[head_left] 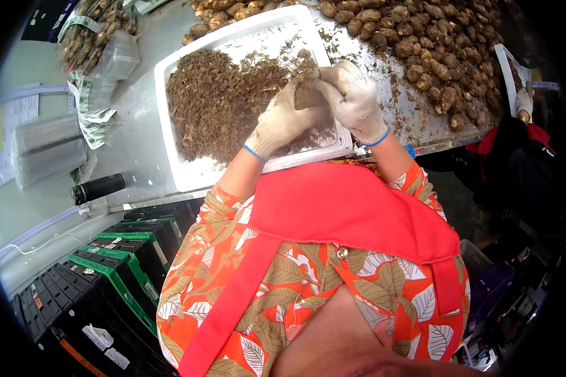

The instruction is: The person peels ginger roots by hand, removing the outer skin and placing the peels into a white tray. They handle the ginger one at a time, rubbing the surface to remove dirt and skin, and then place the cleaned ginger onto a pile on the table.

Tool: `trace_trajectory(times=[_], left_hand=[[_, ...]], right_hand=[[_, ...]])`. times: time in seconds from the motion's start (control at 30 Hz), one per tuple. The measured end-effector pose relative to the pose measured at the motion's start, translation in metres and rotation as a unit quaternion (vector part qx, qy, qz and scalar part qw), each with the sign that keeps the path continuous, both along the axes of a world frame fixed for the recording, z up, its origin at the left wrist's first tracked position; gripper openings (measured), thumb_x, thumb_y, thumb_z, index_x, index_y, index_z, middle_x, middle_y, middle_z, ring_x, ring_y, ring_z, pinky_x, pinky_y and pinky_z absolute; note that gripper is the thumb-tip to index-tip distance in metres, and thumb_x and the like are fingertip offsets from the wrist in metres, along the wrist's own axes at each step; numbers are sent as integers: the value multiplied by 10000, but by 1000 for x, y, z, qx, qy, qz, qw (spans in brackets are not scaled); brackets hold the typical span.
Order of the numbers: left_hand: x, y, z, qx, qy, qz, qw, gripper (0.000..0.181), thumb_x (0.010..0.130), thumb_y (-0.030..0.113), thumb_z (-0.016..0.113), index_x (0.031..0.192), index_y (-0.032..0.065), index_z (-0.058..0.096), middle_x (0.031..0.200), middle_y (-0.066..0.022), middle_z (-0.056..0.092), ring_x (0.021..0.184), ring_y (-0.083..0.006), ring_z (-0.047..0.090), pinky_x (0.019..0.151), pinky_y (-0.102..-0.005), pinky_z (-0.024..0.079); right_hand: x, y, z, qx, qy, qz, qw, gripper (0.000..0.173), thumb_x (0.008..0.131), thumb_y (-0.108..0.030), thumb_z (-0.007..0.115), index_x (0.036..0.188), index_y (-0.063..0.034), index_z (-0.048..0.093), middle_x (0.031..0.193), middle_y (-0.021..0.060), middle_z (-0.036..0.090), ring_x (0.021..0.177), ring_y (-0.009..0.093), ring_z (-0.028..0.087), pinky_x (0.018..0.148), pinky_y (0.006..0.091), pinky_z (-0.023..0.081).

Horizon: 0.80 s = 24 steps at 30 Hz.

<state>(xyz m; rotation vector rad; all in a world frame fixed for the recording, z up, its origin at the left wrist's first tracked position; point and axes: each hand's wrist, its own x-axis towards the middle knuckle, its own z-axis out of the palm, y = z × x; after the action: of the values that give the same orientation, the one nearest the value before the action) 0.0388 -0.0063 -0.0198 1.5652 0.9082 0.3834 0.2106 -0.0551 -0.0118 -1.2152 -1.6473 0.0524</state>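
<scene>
Both my hands wear off-white knit gloves with blue cuff edges and meet over the right part of a white foam tray (162, 118). Between them is a rounded brown tuber (309, 97), partly hidden by the fingers and blurred. My left hand (283, 118) grips it from the left, thumb pointing right. My right hand (351, 96) closes on it from the upper right, with its fingers curled. Loose brown peelings or fibrous scraps (212, 103) are heaped across the tray, thickest at its left.
A large pile of brown tubers (434, 52) lies at the upper right, and more tubers (221, 14) lie behind the tray. Packed bags (94, 33), printed label strips (92, 120), clear plastic bags (49, 146) and a black cylinder (98, 188) are left. Black crates (108, 292) stand below; a co-worker's gloved hand (524, 101) is far right.
</scene>
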Motion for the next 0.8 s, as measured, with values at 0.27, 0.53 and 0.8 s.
trace_trajectory(times=[0.27,0.53,0.8], left_hand=[[-12,21,-2,-221,-240,265,907,420,823,157,756,1171,20,566,961,-79,632,736,-157,611,670,-274,549],[-38,23,-2,-26,-120,192,974,755,708,249,861,1331,49,484,1138,-124,654,1038,-209,637,920,-334,522],[-19,0,25,107,25,131,985,689,739,245,812,1309,39,484,1155,-151,650,1095,-222,623,934,-355,515]], right_hand=[[-22,-16,12,-264,138,228,927,104,871,-90,647,855,8,679,801,87,647,711,185,640,661,299,519],[-21,-1,2,-256,66,118,957,202,899,-134,630,1017,22,680,942,106,694,834,178,673,735,282,542],[-26,7,28,-138,90,53,985,252,882,-53,652,1125,-4,700,1014,140,714,920,233,691,810,316,541]])
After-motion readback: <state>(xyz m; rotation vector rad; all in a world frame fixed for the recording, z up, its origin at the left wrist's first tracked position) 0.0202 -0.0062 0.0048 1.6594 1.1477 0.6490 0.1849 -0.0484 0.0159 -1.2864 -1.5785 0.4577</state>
